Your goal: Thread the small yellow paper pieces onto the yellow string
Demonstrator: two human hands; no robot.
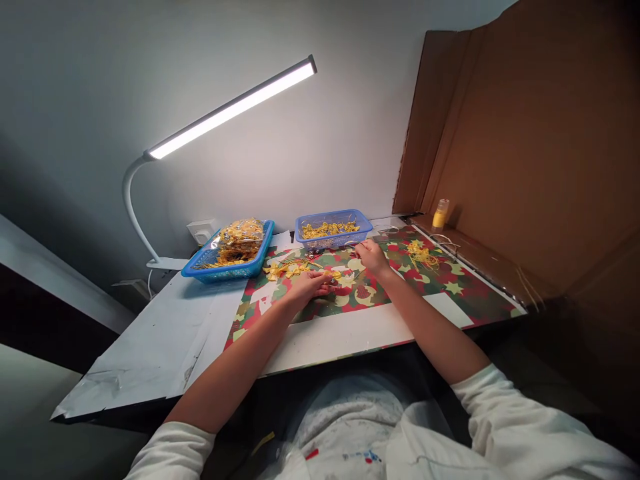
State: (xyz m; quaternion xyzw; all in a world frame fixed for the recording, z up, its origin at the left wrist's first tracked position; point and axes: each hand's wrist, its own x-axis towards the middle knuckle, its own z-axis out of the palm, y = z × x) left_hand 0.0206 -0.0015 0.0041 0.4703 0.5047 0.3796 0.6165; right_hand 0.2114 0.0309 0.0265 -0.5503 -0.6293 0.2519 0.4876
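My left hand (311, 287) is low over the patterned mat (375, 293), its fingers pinched at a small yellow bow (334, 274). Up and to the right, my right hand (371, 257) is closed, with a thin pale strand (351, 244) at its fingertips. More yellow bows with thin stems (287, 269) lie on the mat left of my left hand. Beyond my hands is a blue-violet basket (334, 219) holding many yellow pieces. A loose heap of yellow strands (423, 255) rests to the right of my right hand.
A blue basket (225, 270) with yellow pieces and a clear bag (242, 232) stands at the back left, beside a lit lamp (233, 110). A yellow bottle (441, 215) stands at the back right, by a tall cardboard wall (525, 147).
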